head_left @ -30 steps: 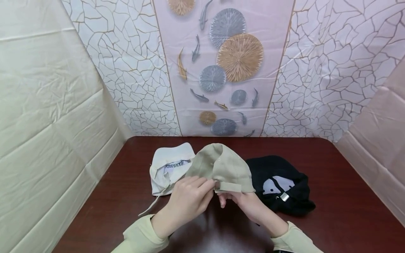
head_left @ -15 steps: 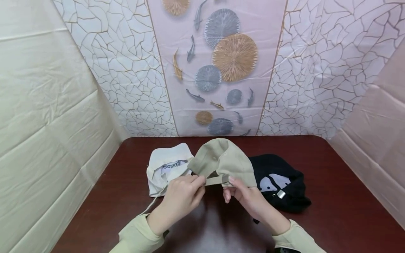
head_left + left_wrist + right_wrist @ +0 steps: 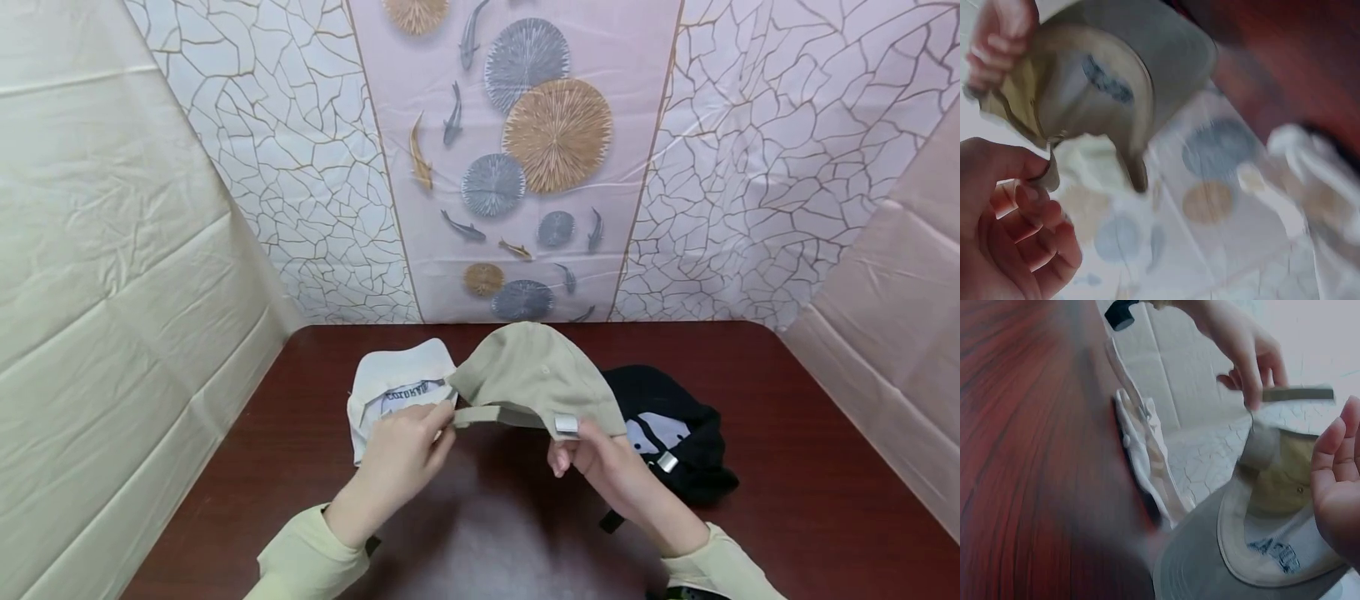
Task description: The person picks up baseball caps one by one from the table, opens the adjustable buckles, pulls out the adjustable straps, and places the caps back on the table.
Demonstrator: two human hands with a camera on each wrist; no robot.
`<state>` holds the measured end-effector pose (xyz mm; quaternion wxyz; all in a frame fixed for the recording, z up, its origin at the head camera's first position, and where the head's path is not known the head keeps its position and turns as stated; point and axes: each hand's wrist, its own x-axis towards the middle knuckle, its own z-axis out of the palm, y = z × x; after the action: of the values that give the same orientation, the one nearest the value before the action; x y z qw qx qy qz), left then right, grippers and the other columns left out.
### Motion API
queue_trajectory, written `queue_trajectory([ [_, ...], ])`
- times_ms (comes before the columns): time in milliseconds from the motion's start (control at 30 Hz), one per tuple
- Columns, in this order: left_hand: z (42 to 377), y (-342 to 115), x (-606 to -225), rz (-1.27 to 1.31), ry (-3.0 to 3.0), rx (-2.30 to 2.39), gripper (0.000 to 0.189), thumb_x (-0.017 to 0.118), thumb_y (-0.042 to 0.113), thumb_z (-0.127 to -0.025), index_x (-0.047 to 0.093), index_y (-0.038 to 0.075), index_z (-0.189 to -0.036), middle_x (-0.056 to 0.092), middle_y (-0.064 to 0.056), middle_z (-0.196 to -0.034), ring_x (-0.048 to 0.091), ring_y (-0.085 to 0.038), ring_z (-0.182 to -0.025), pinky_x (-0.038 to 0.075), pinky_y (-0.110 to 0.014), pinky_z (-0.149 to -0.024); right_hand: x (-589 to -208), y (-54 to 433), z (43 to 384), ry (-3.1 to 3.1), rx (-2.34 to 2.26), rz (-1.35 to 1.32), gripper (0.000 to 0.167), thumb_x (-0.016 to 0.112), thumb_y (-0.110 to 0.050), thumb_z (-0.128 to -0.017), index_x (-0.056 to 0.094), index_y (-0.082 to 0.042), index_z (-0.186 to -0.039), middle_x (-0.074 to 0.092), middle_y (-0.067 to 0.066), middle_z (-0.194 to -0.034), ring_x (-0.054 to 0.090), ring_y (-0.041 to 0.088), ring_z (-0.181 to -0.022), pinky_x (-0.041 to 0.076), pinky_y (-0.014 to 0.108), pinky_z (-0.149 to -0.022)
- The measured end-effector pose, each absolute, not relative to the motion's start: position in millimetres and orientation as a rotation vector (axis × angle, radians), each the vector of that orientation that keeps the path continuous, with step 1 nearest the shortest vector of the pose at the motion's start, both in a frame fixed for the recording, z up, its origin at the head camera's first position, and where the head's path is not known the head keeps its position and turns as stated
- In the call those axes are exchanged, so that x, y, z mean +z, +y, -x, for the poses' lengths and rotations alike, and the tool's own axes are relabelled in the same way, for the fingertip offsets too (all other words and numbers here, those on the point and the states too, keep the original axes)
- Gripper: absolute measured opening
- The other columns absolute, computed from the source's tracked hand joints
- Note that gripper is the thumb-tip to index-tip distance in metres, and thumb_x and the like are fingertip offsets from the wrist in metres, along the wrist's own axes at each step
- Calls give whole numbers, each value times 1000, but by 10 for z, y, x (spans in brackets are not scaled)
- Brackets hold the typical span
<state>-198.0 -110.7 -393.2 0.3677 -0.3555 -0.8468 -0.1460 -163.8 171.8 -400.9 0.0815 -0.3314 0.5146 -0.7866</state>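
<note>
Got a domed beige fabric cap (image 3: 534, 367) up between the left hand (image 3: 401, 446), pinching its flat strap (image 3: 480, 414), and right hand (image 3: 603, 458), gripping the rim by a shiny squarish buckle (image 3: 566, 424).

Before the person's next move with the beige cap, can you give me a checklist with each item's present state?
1. Left hand pinching the strap: ok.
2. Right hand gripping the beige cap beside the buckle: ok.
3. Strap fed through the buckle: not ok; its end sticks out free in the right wrist view.
4. White cap lying on the table: ok.
5. Right hand clear of the black cap: cannot tell; they overlap in the head view.
</note>
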Motion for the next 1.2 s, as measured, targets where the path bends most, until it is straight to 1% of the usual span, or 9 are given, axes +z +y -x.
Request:
queue_trajectory([
  [100,1995,-1216,-3887,839,-2158,-356,12,64,11,-85,53,14,-80,53,3,-62,58,-24,-55,42,-37,-46,-4021,1826,1639,1518,-2351,1021,45,24,-6,-109,66,-9,-92,65,-3,-81,60,13,-79,49,28,-77],
  [267,1978,-1301,-3805,786,-2125,-359,20,62,19,-93,51,14,-77,51,3,-61,56,-23,-54,38,-35,-41,-4071,1985,1623,1553,-2329,986,44,23,-4,-110,67,-11,-106,69,-2,-86,64,11,-82,50,27,-81],
  [333,1968,-1311,-3784,788,-2116,-370,22,63,21,-94,51,15,-77,52,4,-62,56,-21,-55,38,-34,-41,-4085,2036,1619,1606,-2317,911,46,26,-6,-110,71,-12,-105,72,-2,-87,66,11,-81,51,26,-82],
  [433,1935,-1324,-3768,818,-2105,-425,24,63,23,-95,49,17,-76,46,7,-62,50,-15,-54,35,-29,-43,-4094,2095,1619,1677,-2300,796,48,29,-8,-110,76,-11,-99,75,-1,-87,70,13,-82,53,28,-85],
  [567,1857,-1333,-3732,969,-2062,-566,24,60,26,-100,53,19,-78,45,10,-68,45,-9,-59,38,-25,-51,-4096,2149,1618,1682,-2273,751,50,29,-10,-111,77,-5,-99,77,4,-94,74,17,-87,55,31,-86],
  [733,1744,-1253,-3635,1211,-1978,-656,19,57,24,-103,60,17,-85,59,6,-90,57,-11,-78,48,-26,-70,-4144,2204,1613,1576,-2248,810,52,21,-11,-112,70,7,-110,75,11,-106,73,19,-97,55,31,-86],
  [867,1682,-1187,-3634,1387,-1968,-676,18,57,19,-102,58,15,-85,66,0,-113,65,-14,-99,52,-29,-84,-4201,2226,1592,1487,-2251,786,48,16,-9,-111,62,6,-115,74,14,-110,72,21,-100,56,33,-86],
  [1033,1641,-1141,-3743,1612,-2120,-666,17,52,20,-105,56,16,-89,65,3,-127,60,-9,-118,47,-26,-98,-4282,2249,1568,1606,-2164,578,44,23,-13,-111,61,9,-116,74,13,-109,72,21,-100,56,34,-86],
  [1200,1603,-1084,-3909,1745,-2277,-539,10,52,20,-104,62,17,-103,64,7,-129,56,-4,-122,44,-23,-102,-4399,2264,1551,1739,-2026,368,39,31,-16,-109,58,12,-113,74,13,-104,73,20,-97,57,35,-84],
])
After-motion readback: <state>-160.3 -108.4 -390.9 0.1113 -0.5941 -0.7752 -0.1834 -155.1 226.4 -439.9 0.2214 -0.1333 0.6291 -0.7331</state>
